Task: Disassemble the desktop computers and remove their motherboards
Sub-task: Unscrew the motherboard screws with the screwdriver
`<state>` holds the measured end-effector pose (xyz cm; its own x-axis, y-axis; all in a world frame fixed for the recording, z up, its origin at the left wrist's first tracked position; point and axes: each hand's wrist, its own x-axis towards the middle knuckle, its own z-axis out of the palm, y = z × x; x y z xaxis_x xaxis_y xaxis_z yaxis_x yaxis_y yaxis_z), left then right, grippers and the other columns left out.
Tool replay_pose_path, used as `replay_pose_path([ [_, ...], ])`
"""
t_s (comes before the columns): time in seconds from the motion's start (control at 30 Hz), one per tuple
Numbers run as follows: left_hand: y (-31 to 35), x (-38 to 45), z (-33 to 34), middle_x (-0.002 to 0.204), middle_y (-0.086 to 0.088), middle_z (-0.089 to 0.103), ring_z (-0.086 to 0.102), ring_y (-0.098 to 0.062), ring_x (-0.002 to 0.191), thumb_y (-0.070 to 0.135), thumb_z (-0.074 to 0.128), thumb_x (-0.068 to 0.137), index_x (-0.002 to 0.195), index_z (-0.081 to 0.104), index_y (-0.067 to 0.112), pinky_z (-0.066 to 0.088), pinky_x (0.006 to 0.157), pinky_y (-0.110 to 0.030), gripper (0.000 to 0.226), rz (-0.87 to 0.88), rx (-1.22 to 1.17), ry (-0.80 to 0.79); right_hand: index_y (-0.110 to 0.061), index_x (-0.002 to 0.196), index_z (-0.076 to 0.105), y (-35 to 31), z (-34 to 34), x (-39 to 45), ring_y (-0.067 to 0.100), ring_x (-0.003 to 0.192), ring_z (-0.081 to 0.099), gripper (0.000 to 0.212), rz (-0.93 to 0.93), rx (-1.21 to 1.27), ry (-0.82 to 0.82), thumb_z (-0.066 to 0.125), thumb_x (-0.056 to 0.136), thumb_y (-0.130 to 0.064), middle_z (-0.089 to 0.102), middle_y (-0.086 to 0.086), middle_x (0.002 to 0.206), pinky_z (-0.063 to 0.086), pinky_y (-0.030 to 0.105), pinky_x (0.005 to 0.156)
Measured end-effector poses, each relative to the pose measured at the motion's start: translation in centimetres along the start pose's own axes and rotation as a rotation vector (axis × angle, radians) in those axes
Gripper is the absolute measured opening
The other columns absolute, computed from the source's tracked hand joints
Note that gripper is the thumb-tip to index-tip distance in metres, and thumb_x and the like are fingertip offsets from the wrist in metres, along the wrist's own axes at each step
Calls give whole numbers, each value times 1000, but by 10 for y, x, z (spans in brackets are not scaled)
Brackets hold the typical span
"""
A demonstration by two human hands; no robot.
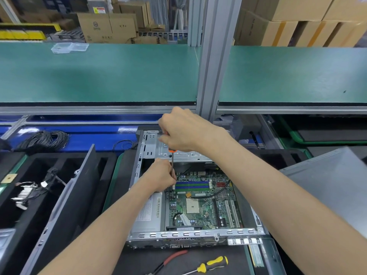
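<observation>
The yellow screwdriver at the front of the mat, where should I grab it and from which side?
Grip the yellow screwdriver by its thick yellow handle, coming down from above. It lies flat on the mat, handle to the right and thin shaft pointing left toward the red-handled pliers, so the handle end is clear.

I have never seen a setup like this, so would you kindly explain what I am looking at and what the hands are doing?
This is one view from a camera worn on a person's head, looking down at a workbench. An opened desktop computer case lies there with its green motherboard exposed. The right hand grips the orange-collared handle of a screwdriver from above, while the left hand holds its shaft near the board's far-left corner. In front of the case lie a yellow screwdriver and red-handled pliers.
</observation>
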<state>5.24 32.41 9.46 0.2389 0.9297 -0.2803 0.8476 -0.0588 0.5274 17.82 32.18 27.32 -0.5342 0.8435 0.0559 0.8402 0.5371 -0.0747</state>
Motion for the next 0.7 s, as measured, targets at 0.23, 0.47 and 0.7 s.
replay_pose_path([
  [0.23, 0, -1, 0, 64, 9, 65, 62, -4, 58, 6, 78, 73, 60, 72, 17, 45, 54, -17, 18, -3, -21, 4, -22, 90, 67, 3, -6, -5, 13, 76, 55, 20, -128, 181, -119, 64, 76, -9, 59, -4, 84, 45, 31, 63],
  [0.47, 2, 0, 0, 69, 6, 68, 63, -3, 60, 5, 77, 74, 56, 68, 22, 48, 57, -17, 26, 4, 5, -6, -13, 96, 59, -2, 1, -1, 34, 82, 50, 14, -20, 0, 2, 55, 96, -26, 39, 1, 75, 43, 40, 65],
  [0.7, 2, -1, -1, 60, 11, 65, 61, 0, 55, 4, 76, 71, 55, 70, 20, 44, 53, -14, 23, 6, -17, -5, -22, 92, 64, 4, -9, -10, 21, 83, 55, 20, -107, 204, -116, 62, 76, -10, 57, -4, 84, 45, 34, 64],
])
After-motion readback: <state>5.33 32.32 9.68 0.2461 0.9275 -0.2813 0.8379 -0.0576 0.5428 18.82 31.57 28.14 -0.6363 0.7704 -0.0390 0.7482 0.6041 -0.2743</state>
